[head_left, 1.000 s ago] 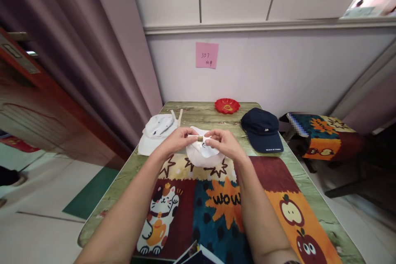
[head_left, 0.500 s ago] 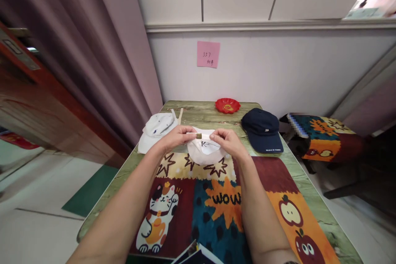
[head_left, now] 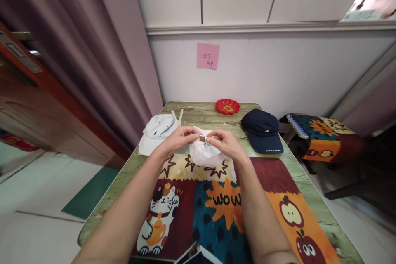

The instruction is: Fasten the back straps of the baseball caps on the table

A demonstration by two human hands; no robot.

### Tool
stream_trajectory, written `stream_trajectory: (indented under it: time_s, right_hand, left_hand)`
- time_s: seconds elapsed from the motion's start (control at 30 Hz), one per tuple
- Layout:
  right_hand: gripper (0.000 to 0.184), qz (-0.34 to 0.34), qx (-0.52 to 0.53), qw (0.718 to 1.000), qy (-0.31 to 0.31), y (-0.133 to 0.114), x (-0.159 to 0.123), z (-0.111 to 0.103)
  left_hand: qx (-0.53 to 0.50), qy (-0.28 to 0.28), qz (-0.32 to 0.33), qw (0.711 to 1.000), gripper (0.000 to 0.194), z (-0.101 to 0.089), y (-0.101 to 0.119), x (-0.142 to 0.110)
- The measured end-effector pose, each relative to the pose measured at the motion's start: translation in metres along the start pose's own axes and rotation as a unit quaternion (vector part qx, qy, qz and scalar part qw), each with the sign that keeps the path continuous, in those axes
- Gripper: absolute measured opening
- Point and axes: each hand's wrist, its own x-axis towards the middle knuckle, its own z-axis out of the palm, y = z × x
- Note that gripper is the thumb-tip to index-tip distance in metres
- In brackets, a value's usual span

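Observation:
A white cap point(head_left: 204, 154) lies crown down on the far part of the patterned mat point(head_left: 222, 202), its back strap toward me. My left hand point(head_left: 178, 139) pinches the strap on the left. My right hand point(head_left: 224, 143) pinches it on the right. Between the two sets of fingertips sits a small brass buckle point(head_left: 202, 138). Both hands hover just above the cap, fingers closed on the strap.
A second white cap point(head_left: 157, 131) lies at the table's left, a navy cap point(head_left: 262, 130) at the right, a red dish point(head_left: 227, 106) near the wall. A pink note point(head_left: 207, 55) hangs on the wall. A stool with a patterned cover point(head_left: 321, 136) stands to the right. Booklets point(head_left: 198, 255) lie at the near edge.
My hands have drawn closer together at the buckle, and the strap between them looks shorter. The cap has shifted slightly under them.

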Motion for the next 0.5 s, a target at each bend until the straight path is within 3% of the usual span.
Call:
stream_trajectory:
  time_s: [0.1,0.27,0.5]
  right_hand:
    - [0.023,0.012,-0.021,1.000,0.011,-0.009,-0.001,0.006]
    - [0.019,0.013,-0.006,0.999,0.049,-0.010,0.002,0.016]
    - [0.022,-0.050,-0.029,0.996,0.060,-0.018,0.000,0.022]
  left_hand:
    - [-0.034,0.049,0.027,0.998,0.028,0.012,-0.003,-0.004]
    - [-0.143,0.264,0.035,0.953,0.036,0.037,-0.023,-0.013]
    - [-0.223,0.246,-0.016,0.943,0.037,0.052,-0.015,-0.011]
